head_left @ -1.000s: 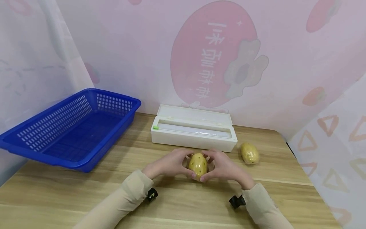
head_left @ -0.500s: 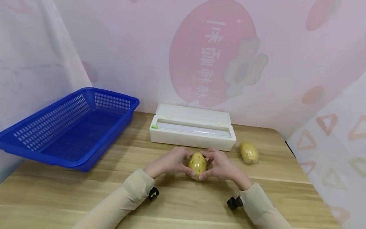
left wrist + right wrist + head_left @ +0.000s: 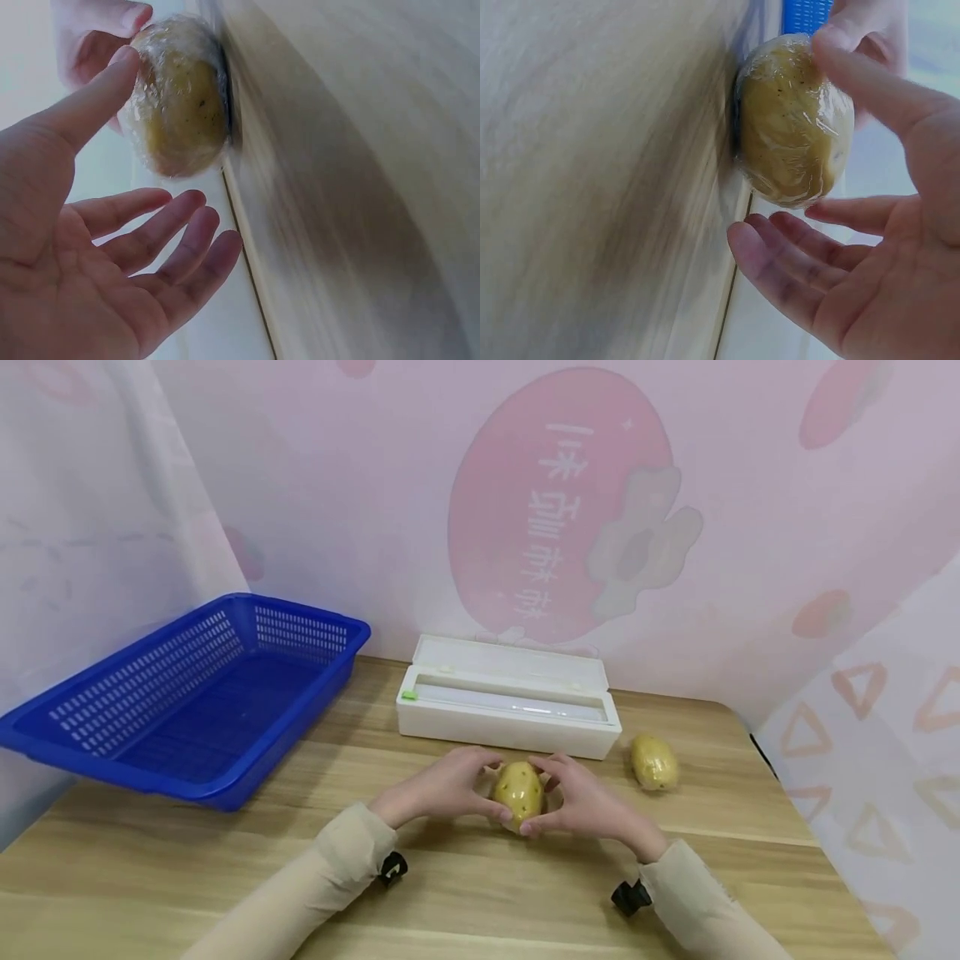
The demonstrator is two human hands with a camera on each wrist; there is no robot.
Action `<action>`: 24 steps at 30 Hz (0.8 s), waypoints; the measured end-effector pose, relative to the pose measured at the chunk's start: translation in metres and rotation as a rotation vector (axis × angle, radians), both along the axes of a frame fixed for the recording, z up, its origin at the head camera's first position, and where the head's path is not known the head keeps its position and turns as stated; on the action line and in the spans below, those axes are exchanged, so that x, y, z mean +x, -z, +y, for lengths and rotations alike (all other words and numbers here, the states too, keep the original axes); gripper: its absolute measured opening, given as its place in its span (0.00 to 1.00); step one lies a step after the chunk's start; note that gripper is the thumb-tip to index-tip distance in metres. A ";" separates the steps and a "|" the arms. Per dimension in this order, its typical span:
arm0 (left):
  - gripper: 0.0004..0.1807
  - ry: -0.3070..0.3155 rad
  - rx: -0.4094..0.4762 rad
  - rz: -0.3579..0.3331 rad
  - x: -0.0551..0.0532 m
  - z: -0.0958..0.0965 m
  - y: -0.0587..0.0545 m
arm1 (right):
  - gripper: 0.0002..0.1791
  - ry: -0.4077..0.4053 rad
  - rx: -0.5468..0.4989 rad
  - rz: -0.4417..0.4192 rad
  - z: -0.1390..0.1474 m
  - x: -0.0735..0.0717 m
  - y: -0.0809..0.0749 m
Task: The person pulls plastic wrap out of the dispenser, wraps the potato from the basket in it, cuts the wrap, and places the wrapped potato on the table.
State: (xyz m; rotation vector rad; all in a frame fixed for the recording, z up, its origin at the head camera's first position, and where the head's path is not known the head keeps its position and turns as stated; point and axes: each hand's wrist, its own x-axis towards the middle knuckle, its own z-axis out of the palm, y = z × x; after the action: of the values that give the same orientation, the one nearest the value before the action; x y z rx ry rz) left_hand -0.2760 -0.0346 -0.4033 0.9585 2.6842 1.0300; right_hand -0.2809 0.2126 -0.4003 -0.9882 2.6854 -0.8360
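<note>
A potato [image 3: 518, 795] in clear plastic film sits on the wooden table between both hands. On its left side is my left hand [image 3: 456, 787]; in the left wrist view its thumb touches the film-covered potato [image 3: 184, 105], with the fingers curving past the far end and a slight gap there. From the other side my right hand [image 3: 585, 802] holds the potato between thumb and forefinger, its other fingers free of it in the right wrist view. A second film-wrapped potato [image 3: 654, 762] lies to the right.
Behind the hands stands a white cling film box [image 3: 510, 732], lid up, with a roll inside and a green slider [image 3: 408, 695] at its left end. A blue plastic basket [image 3: 300, 714] occupies the table's [image 3: 480, 910] left side. A printed curtain hangs behind.
The hands and potato stay almost in the same place. The right thumb has slid slightly left along the near end of the potato. The view has shifted a little.
</note>
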 end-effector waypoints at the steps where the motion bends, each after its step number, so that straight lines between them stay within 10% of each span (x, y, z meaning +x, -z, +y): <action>1: 0.41 -0.015 -0.006 0.001 0.001 -0.001 -0.001 | 0.59 0.004 -0.003 -0.001 0.000 0.001 0.000; 24: 0.34 -0.086 -0.052 0.045 0.015 -0.024 -0.005 | 0.62 0.029 -0.038 0.038 -0.013 -0.001 0.013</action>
State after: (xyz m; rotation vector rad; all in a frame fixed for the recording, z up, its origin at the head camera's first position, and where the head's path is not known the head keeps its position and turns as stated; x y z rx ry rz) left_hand -0.2607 -0.0583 -0.3979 0.8739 2.7970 0.9604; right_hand -0.2815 0.1995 -0.4131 -0.9858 2.7316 -0.8862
